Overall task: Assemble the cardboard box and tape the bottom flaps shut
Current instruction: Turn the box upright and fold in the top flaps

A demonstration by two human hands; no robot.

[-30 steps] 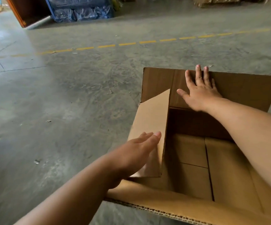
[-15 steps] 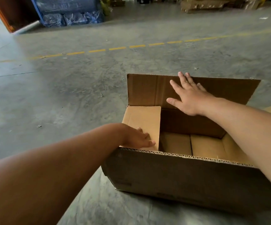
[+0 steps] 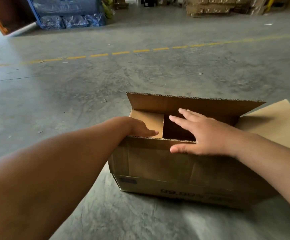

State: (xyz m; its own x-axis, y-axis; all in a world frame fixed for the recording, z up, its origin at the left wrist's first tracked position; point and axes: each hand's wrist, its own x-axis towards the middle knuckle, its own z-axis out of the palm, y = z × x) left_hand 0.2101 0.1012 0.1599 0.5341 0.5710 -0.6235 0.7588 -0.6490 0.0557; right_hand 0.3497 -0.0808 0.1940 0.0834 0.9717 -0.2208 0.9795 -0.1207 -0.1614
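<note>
A brown cardboard box [image 3: 158,163] stands on the concrete floor with its top open. Its far long flap [image 3: 192,104] stands upright. The left short flap [image 3: 151,120] is folded down flat over the opening, and my left hand [image 3: 140,129] presses on it with flat fingers. My right hand [image 3: 205,134] hovers over the near long flap's top edge, fingers spread over the dark opening and thumb on the outside of the near flap. The right short flap [image 3: 276,125] lies spread outward. No tape is in view.
Bare concrete floor [image 3: 88,94] lies all around, with a dashed yellow line [image 3: 120,53] across it. Far back stand blue wrapped bundles [image 3: 71,18] at the left and stacked cardboard cartons [image 3: 218,6] at the right.
My left hand pushed the left short flap down flat. My right hand left the far flap and came back to the near flap's edge. The view pulled back from the box.
</note>
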